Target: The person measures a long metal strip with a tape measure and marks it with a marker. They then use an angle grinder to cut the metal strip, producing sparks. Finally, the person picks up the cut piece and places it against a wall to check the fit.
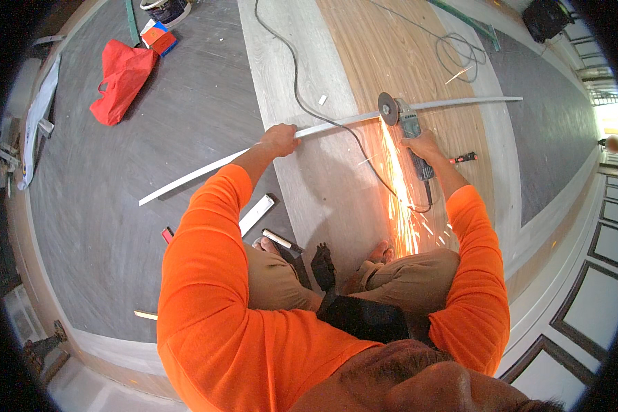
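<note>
A long thin white metal strip [206,169] lies across the floor in front of me, from the dark boards at left to the wood-coloured boards at right. My left hand [280,140] is closed round it left of its middle. In my right hand [424,146] is a grey angle grinder [410,126], gripped by its body. The grinder's disc [388,108] meets the strip, and a bright stream of sparks [399,199] shoots from there toward my right foot. A dark power cord [356,134] crosses over the strip and loops near the grinder's rear end.
A red bag [122,79], an orange-and-blue box [159,38] and a dark bucket [166,9] stand at far left. By my left foot lie a short white profile [257,214] and a utility knife [281,240]. A red-and-black tool [464,158] is right of the grinder; coiled cable [460,56] lies beyond.
</note>
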The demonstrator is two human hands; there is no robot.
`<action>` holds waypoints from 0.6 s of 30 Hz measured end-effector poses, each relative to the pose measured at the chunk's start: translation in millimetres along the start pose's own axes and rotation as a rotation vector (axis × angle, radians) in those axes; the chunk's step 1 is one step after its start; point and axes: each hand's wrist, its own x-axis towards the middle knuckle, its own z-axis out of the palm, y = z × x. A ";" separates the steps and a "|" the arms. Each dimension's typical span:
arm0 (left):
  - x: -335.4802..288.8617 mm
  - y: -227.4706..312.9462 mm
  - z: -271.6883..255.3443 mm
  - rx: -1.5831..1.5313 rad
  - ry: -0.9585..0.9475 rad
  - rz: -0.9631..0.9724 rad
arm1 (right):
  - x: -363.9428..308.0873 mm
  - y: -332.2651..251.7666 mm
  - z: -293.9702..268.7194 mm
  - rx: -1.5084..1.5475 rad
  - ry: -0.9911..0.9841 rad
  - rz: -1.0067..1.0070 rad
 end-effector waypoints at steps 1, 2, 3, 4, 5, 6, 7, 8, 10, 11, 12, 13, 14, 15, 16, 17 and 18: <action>0.0 -0.8 1.2 0.000 0.004 -0.005 | 1.1 -0.5 0.1 -0.001 -0.008 0.010; 0.1 -1.6 2.2 0.004 0.013 -0.002 | 2.3 -0.9 -0.2 -0.003 -0.015 0.021; -0.4 -2.6 3.6 0.006 0.021 -0.001 | 1.1 -4.8 -0.7 -0.005 -0.023 0.031; -0.7 -3.8 4.8 0.009 0.029 0.001 | -0.1 -8.7 -0.9 0.004 -0.037 0.034; -1.1 -5.1 6.1 0.007 0.033 0.001 | -1.1 -12.6 -1.0 0.013 -0.051 0.037; -1.8 -3.4 4.9 0.008 0.037 0.005 | -2.4 -13.5 -2.1 0.024 -0.060 0.043; -2.0 -2.1 3.8 0.008 0.041 0.010 | 3.0 -6.7 -0.7 0.026 -0.072 0.035; -1.4 -1.4 2.8 0.013 0.039 0.017 | 11.8 3.7 1.7 0.028 -0.084 0.026; 0.0 -1.4 2.2 0.020 0.035 0.027 | 15.0 9.4 4.4 0.015 -0.052 0.004; 0.8 -0.9 2.1 0.018 0.036 0.025 | 14.5 13.8 6.0 0.000 -0.005 -0.008; 0.9 -2.0 3.6 0.015 0.037 0.017 | 12.9 14.6 8.1 -0.015 0.037 -0.022; -1.2 -3.6 4.8 0.012 0.036 0.005 | 6.1 5.0 5.8 -0.023 -0.007 -0.002; -3.3 -5.8 5.6 0.001 0.036 -0.011 | 0.4 -5.0 1.5 -0.031 -0.050 0.018; -3.4 -3.2 2.3 -0.009 0.037 -0.012 | -6.2 -10.5 -5.0 -0.039 -0.083 0.047; -3.1 -1.1 0.5 -0.018 0.037 -0.014 | -3.4 -3.9 -3.0 -0.041 -0.061 0.043; -1.7 -0.5 1.0 -0.011 0.045 -0.006 | 2.7 6.9 2.1 -0.043 -0.040 0.038; -1.0 -1.2 0.5 -0.004 0.055 -0.001 | 4.8 11.6 4.5 -0.045 -0.019 0.030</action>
